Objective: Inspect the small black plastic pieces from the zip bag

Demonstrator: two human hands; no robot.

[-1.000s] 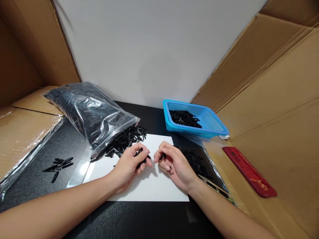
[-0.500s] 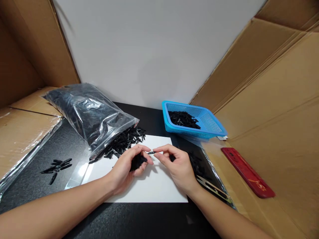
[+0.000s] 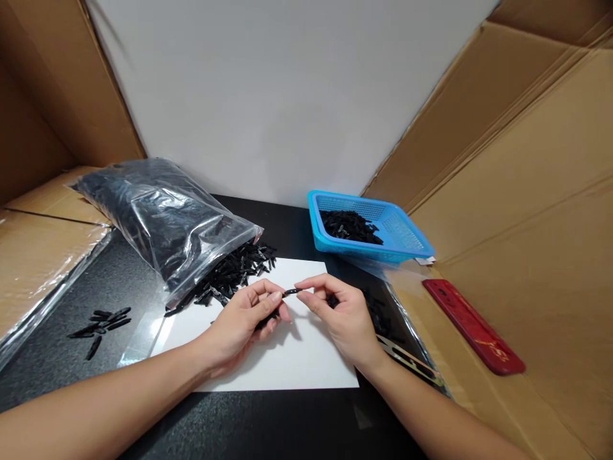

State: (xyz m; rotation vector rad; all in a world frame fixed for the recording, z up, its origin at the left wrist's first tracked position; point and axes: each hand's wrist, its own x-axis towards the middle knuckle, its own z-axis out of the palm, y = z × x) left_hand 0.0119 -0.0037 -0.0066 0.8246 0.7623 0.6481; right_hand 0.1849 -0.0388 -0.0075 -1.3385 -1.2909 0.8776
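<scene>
Both hands shifted slightly left; L hand & R hand grip pinching one black clip.

bright, even light from above; soft shadows lie under the hands on the white sheet; glare streaks the plastic bag and the counter; wide-angle bending at the edges; focus sharp throughout

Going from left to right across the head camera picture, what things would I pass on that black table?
Small loose pile of black pieces → clear bag of black pieces → left hand → small black piece pinched between both hands → right hand → blue basket → red flat object.
</scene>
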